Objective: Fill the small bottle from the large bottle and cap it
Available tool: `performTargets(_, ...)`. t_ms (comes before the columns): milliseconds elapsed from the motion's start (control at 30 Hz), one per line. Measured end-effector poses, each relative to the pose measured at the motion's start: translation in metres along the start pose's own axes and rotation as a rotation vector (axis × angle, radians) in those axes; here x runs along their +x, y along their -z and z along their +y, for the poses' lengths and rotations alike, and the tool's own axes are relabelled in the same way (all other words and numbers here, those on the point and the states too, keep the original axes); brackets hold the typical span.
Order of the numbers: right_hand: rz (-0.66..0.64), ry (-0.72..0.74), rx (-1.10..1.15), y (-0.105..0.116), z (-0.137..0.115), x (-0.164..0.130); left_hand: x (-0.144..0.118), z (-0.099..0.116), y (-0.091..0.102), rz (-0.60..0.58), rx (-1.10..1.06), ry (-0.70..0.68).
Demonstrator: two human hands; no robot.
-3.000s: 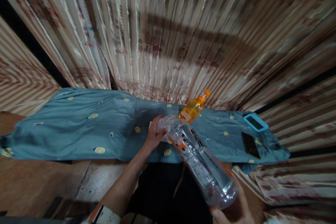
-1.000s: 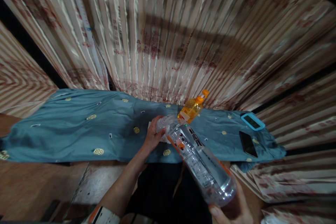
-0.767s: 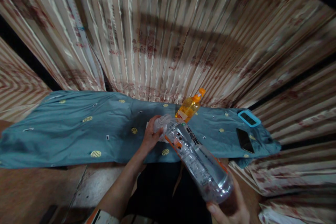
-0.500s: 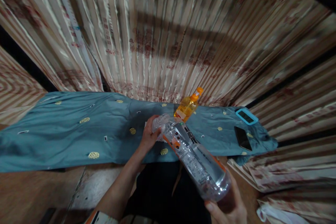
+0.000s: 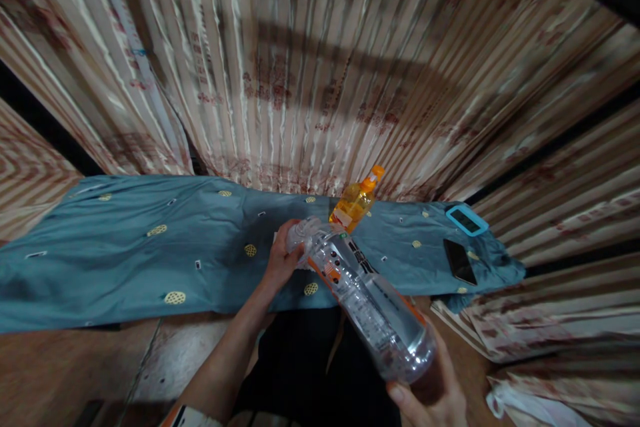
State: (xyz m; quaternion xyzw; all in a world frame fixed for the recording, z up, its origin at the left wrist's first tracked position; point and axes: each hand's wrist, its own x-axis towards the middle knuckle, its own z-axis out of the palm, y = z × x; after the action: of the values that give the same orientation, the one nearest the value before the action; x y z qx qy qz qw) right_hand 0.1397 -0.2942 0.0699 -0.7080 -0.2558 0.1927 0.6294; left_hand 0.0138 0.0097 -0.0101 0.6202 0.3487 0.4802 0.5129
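Observation:
A large clear plastic bottle with an orange-trimmed label lies tilted, its base toward me and its neck pointing at the table. My right hand cups the base from below. My left hand is closed around the neck end, where something pale and crinkled covers the mouth. Just behind the neck stands a small orange bottle with an orange spout cap, on the teal cloth.
The teal cloth with yellow dots covers a long low table. A black phone and a device in a light-blue case lie at its right end. Striped curtains hang behind. Wooden floor lies at lower left.
Both hands keep the same grip on the clear bottle. The view has drifted slightly, so everything sits a little further left and up in the picture.

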Motion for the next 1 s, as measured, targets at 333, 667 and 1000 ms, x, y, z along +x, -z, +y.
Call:
performTargets(333,0.009,0.007,-0.036,-0.004,-0.007,-0.002,0.001,-0.001,0.001,-0.019,-0.017,-0.010)
performTargets(667,-0.036,0.030,-0.037,0.005,-0.002,0.003,0.000,0.008,0.000,-0.018,-0.001,-0.028)
performTargets(1000,-0.053,0.021,-0.012,0.009,-0.001,0.004,0.000,0.010,0.000,-0.015,-0.011,-0.042)
